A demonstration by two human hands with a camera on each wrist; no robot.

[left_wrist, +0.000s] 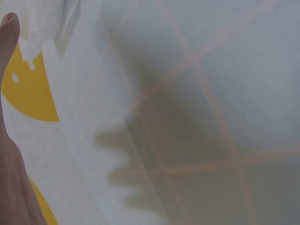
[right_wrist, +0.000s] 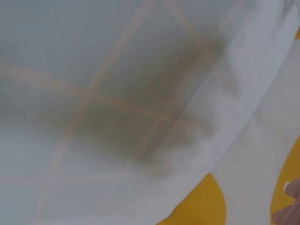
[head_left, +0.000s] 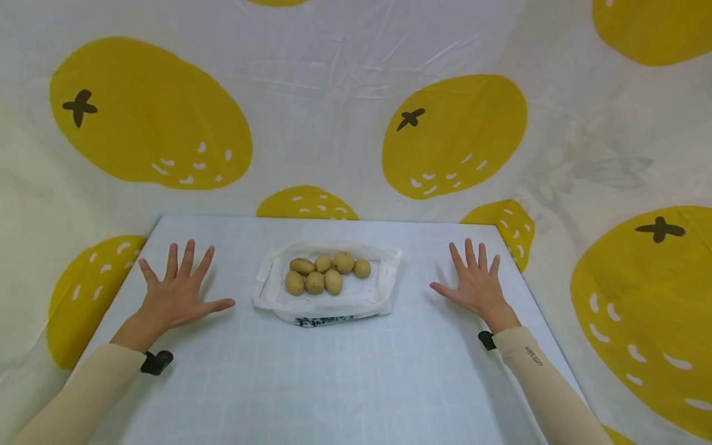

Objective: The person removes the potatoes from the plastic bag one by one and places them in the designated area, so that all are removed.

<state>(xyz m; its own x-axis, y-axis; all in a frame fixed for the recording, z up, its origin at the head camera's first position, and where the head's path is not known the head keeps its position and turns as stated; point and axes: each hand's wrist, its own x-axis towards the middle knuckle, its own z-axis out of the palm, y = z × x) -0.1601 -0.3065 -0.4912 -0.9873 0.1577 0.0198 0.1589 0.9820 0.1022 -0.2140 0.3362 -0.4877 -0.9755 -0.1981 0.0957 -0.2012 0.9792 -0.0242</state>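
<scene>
Several small potatoes (head_left: 314, 282) lie in two rough rows inside a white plastic bag (head_left: 356, 303), whose top is spread wide and folded back at mid-table. To the left of the bag, my left hand (head_left: 177, 298) hovers palm down with its fingers straight and spread. On the bag's other side my right hand (head_left: 476, 286) is held the same way. Neither hand touches anything. The left wrist view catches the thumb (left_wrist: 9, 42) and the hand's shadow on the cloth; in the right wrist view only fingertips (right_wrist: 291, 206) show at the lower right corner.
A pale checked cloth covers the table (head_left: 311, 383). Behind and beside it hangs a white curtain (head_left: 311, 123) printed with big yellow fruit. Dark green print shows on the bag's front side. A black strap piece (head_left: 157, 363) sits at each wrist.
</scene>
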